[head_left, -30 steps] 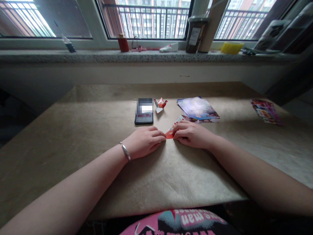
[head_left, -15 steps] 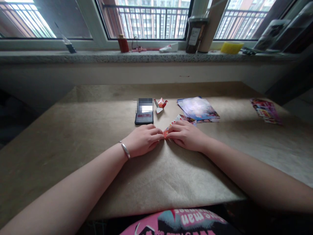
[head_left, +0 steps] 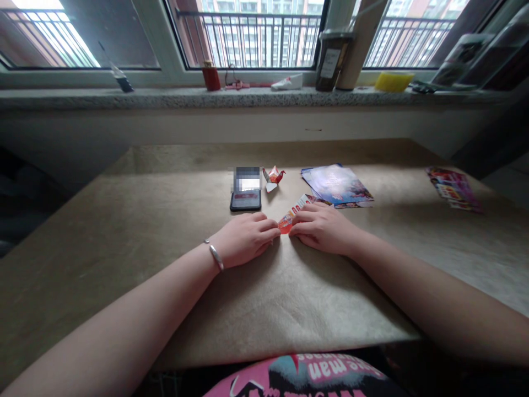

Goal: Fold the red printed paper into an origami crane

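Observation:
A folded sheet of red and white printed paper [head_left: 286, 224] lies flat on the table between my hands. My left hand [head_left: 249, 238], with a silver bangle at the wrist, has its fingertips together at the paper's left corner. Curled fingers of my right hand [head_left: 324, 229] press on the paper's right part and hide some of it. Just beyond my hands stand a red and white folded paper crane [head_left: 273, 177] and, to its left, a dark phone [head_left: 246, 201] with a partly blurred screen.
A stack of bluish printed sheets [head_left: 339, 184] lies behind my right hand. Farther right are some reddish printed papers [head_left: 453, 190]. The stone windowsill [head_left: 165, 99] holds a red bottle [head_left: 211, 78], a dark jar [head_left: 329, 63] and a yellow block [head_left: 394, 82].
My right fingertips have slid slightly right, away from my left ones, so more of the paper's lower edge shows between them. The whole view has shifted a little.

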Tool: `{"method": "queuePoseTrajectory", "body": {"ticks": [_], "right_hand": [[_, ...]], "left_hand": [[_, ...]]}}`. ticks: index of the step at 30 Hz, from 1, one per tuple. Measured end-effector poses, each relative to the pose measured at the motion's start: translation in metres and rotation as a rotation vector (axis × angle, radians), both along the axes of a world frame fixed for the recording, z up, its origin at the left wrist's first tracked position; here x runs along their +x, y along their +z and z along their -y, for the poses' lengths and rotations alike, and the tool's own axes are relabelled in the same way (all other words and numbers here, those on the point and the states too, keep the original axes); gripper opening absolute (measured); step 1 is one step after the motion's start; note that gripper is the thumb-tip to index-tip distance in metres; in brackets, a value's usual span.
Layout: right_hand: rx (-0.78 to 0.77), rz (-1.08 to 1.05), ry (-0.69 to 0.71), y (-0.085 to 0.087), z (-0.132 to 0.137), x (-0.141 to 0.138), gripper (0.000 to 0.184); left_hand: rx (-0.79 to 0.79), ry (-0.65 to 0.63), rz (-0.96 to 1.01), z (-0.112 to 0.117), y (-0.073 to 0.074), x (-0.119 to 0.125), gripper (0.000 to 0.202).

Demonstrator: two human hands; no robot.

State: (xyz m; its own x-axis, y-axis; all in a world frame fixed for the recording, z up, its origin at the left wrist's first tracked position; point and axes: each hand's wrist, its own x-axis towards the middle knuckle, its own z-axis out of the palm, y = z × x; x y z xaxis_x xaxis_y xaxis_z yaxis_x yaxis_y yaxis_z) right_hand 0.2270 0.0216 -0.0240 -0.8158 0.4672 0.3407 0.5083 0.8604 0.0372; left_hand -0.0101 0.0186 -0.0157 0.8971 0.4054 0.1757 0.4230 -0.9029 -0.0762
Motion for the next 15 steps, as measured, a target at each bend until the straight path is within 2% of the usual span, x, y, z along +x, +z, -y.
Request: {"method": "queuePoseTrajectory", "body": {"ticks": [7,15], "right_hand": [[-0.016,-0.022,0.015,-0.003,-0.001,0.004,0.022],[-0.022,-0.048,-0.033,-0.009,0.003,-0.008,0.024]], "left_hand": [[0.013,-0.008,0.011,-0.001,-0.004,-0.001,0.034],[-0.017,0.015,0.008,-0.004,0.000,-0.006,0.030]]}}
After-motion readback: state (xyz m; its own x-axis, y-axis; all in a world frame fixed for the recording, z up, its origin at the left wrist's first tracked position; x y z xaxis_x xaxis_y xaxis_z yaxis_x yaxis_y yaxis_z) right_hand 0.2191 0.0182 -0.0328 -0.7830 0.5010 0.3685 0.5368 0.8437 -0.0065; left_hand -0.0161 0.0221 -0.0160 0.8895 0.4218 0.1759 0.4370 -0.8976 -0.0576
